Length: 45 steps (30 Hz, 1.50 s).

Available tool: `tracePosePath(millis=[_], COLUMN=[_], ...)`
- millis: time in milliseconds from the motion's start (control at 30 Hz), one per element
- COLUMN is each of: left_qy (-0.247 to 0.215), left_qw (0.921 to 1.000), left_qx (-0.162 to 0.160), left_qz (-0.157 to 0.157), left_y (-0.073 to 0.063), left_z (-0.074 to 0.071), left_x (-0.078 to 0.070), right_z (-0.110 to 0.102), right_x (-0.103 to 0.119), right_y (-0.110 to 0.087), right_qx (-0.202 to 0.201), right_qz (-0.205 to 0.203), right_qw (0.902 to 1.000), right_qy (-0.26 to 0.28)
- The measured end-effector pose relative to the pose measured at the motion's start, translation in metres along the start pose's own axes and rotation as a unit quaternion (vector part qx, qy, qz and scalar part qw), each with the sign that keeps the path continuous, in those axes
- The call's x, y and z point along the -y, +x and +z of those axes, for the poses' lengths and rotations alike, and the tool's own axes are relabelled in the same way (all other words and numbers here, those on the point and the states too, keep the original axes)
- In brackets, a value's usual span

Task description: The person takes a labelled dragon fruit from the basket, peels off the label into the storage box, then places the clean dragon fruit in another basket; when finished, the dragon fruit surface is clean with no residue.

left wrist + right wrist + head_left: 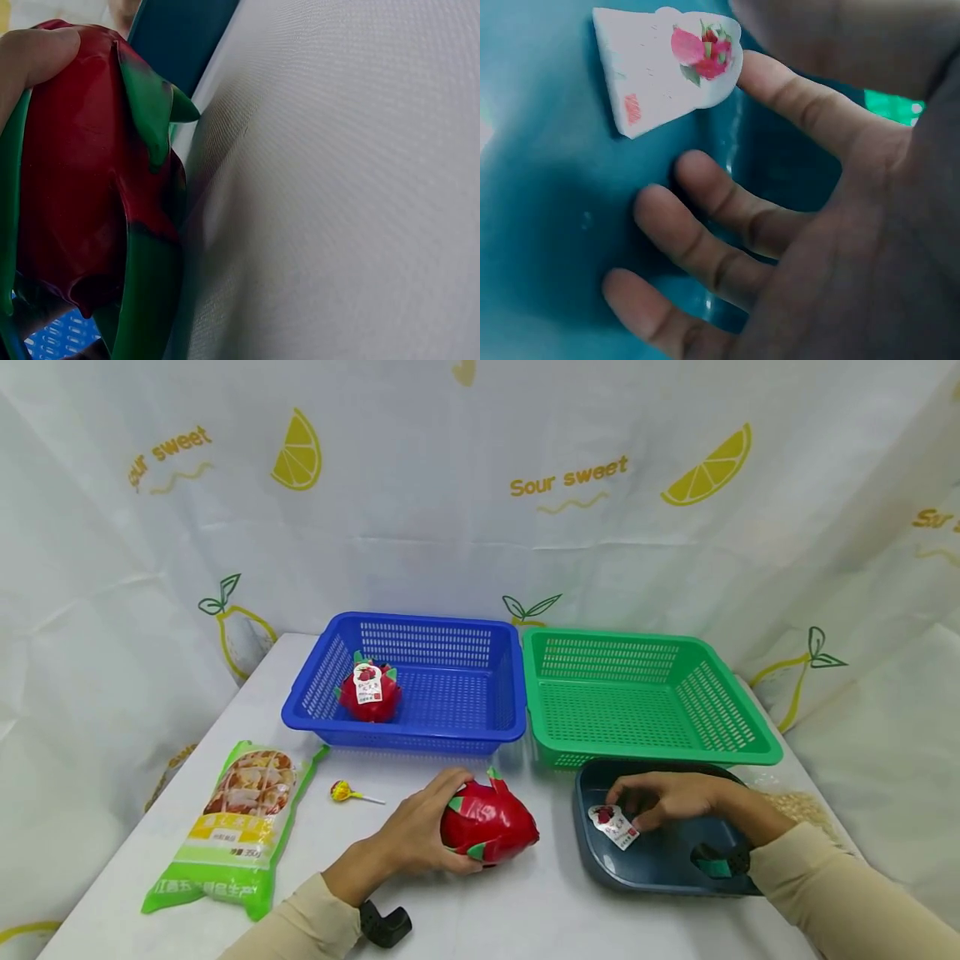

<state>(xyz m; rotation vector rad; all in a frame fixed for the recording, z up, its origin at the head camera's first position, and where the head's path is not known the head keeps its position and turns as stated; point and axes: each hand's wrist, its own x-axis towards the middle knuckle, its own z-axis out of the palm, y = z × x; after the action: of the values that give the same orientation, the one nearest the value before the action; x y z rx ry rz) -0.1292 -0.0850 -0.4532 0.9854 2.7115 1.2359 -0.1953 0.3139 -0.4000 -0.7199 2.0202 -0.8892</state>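
A red dragon fruit with green leaf tips is gripped by my left hand near the middle of the white table. The left wrist view shows the thumb laid over the dragon fruit. My right hand reaches down into the dark blue basin on the right. A white label with a dragon fruit picture is at its fingertips, inside the basin. In the right wrist view, the index fingertip meets the label's edge, the other fingers are spread, and the thumb's tip is hidden.
At the back, a blue basket holds another labelled dragon fruit, beside a green basket. A green food packet and a lollipop lie at left. A clear bag of pale bits lies right of the basin.
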Motion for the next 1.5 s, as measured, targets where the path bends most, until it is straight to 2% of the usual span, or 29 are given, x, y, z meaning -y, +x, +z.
tracePosePath(millis=[167, 333, 433, 567, 733, 800, 867, 933, 1033, 1167, 1300, 1400, 1500], left_qy=[0.007, 0.005, 0.005, 0.012, 0.029, 0.032, 0.031, 0.026, 0.018, -0.003, -0.022, -0.021, -0.025], left_qw=[0.9999, 1.0000, 0.9999, 0.9995, 0.9980, 0.9976, 0.9974, 0.9974, 0.9976, 0.9984, 0.9987, 0.9984, 0.9977], left_qx=[-0.008, -0.002, 0.006, 0.021, 0.040, 0.046, 0.050, 0.054, 0.054, 0.046, 0.036, 0.039, 0.050], left_qz=[-0.001, -0.008, -0.011, -0.022, -0.040, -0.041, -0.041, -0.040, -0.040, -0.032, -0.028, -0.035, -0.038], left_y=[-0.003, -0.003, -0.002, 0.000, 0.000, 0.001, 0.001, 0.001, 0.001, 0.002, 0.003, 0.007, 0.016], left_z=[0.000, -0.001, -0.002, -0.003, -0.006, -0.007, -0.008, -0.008, -0.008, -0.008, -0.009, -0.011, -0.016], left_x=[0.000, -0.001, -0.002, -0.005, -0.009, -0.009, -0.010, -0.009, -0.008, -0.005, -0.004, -0.008, -0.020], right_z=[0.005, 0.009, 0.009, 0.002, -0.016, -0.025, -0.032, -0.038, -0.045, -0.051, -0.054, -0.052, -0.047], right_x=[0.003, 0.004, 0.011, 0.033, 0.059, 0.065, 0.065, 0.060, 0.044, 0.013, -0.018, -0.038, -0.053], right_y=[0.005, 0.005, -0.002, -0.029, -0.072, -0.088, -0.103, -0.114, -0.126, -0.129, -0.126, -0.125, -0.124], right_qx=[-0.017, -0.035, -0.054, -0.083, -0.096, -0.123, -0.171, -0.230, -0.315, -0.391, -0.423, -0.422, -0.414], right_qz=[-0.001, 0.014, 0.016, -0.009, -0.075, -0.095, -0.103, -0.092, -0.058, -0.022, 0.002, 0.031, 0.057], right_qw=[0.9962, 0.9921, 0.9912, 0.9915, 0.9910, 0.9861, 0.9768, 0.9634, 0.9385, 0.9116, 0.9009, 0.9013, 0.9044], right_qy=[-0.085, -0.120, -0.120, -0.099, -0.055, -0.060, -0.078, -0.103, -0.129, -0.126, -0.099, -0.093, -0.084])
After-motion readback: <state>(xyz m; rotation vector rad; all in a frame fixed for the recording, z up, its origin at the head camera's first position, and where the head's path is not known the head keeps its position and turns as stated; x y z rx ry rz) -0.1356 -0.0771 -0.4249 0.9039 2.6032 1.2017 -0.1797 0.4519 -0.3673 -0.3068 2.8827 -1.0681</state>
